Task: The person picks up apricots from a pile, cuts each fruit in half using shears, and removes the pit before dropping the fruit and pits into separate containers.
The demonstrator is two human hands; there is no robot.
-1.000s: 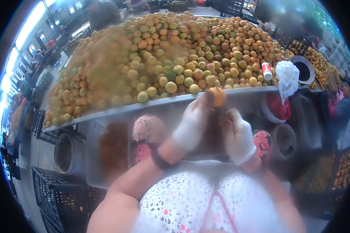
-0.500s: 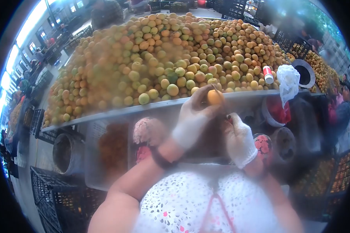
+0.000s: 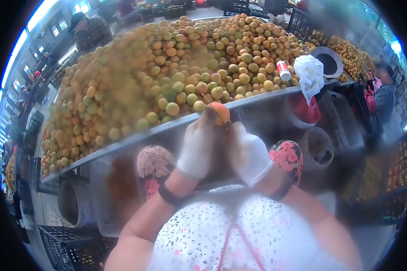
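In front of my lap, just below the table's metal edge, my left hand (image 3: 196, 142), in a white fingerless covering, is closed around an orange-red apricot (image 3: 220, 113). A thin dark strand or stem stands up by its fingertips. My right hand (image 3: 248, 151), covered in white too, is closed close against the fruit's lower right side. Whatever its fingers pinch is too small and blurred to make out. Beyond both hands, a big heap of green, yellow and orange apricots (image 3: 203, 77) covers the table.
A metal rim (image 3: 135, 137) borders the heap. On the right lie a red-and-white bottle (image 3: 283, 71), a white plastic bag (image 3: 309, 74) and a round dark-centred dish (image 3: 328, 62). Buckets (image 3: 318, 147) and black crates (image 3: 54, 246) stand below. Other people (image 3: 92, 34) are around.
The view has shifted, and a person at the back left shows more fully. My right hand has come up closer to my left. The apricot held shows a redder side.
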